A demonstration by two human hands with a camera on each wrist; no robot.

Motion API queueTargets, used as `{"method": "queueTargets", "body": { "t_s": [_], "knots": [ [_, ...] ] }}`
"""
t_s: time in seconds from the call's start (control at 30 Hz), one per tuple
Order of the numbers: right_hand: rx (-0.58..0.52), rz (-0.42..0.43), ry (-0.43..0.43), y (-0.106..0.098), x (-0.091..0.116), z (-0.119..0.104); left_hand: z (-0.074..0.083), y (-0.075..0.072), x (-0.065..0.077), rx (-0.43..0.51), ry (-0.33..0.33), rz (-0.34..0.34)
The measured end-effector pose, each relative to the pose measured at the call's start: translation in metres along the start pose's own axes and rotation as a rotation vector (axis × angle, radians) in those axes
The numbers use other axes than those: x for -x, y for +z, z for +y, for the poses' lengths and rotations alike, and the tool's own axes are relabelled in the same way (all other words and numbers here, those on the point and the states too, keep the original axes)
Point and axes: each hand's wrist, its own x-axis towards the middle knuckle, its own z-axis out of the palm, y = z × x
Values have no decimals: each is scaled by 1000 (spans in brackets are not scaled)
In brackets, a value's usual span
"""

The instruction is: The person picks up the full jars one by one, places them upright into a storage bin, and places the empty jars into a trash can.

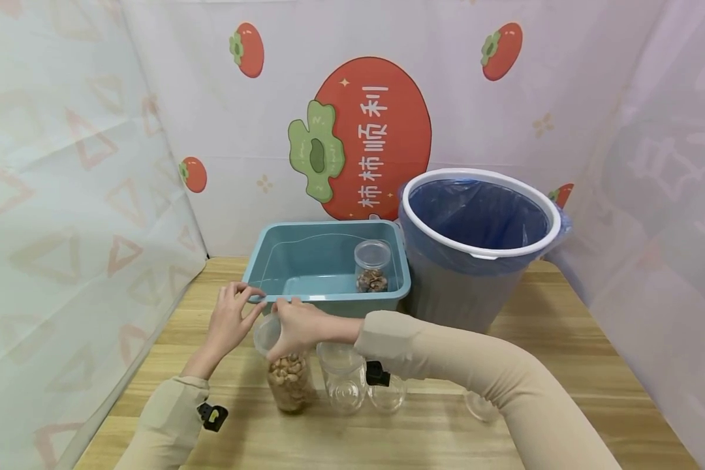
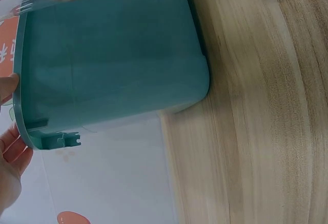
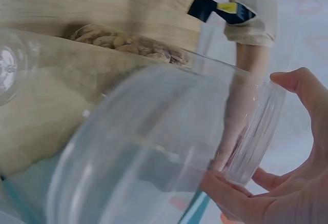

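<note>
My right hand (image 1: 298,328) is curled round the lidded top of a clear jar of cashews (image 1: 290,385), thumb and fingers on opposite sides of the clear lid (image 3: 256,137). The jar stands close in front of a blue-green plastic tub (image 1: 329,297). At the tub's front left corner, my left hand (image 1: 230,320) pinches the rim; the left wrist view shows its fingers (image 2: 15,149) at the rim's edge. Inside the tub, on the right, sits a lidded jar of brown nuts (image 1: 372,267). Just right of the cashews is a clear jar (image 1: 342,378) without nuts.
More clear containers (image 1: 388,395) (image 1: 480,406) stand farther right, partly hidden by my right arm. Beside the tub rises a grey bin (image 1: 464,294) with a white rim and blue liner. Printed cloth walls (image 1: 258,130) enclose the wooden table (image 1: 435,437).
</note>
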Motion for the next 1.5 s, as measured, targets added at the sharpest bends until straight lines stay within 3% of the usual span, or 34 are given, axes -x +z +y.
{"method": "queueTargets", "body": {
  "t_s": [0.53, 0.83, 1.5],
  "knots": [
    [-148, 165, 40, -37, 13, 4, 1, -4, -1, -45, -4, -21],
    [-133, 255, 21, -57, 21, 3, 1, -4, -1, -43, -13, -18],
    [-270, 357, 114, -111, 38, 2, 0, -2, 0, -9, -9, -10]
  ]
}}
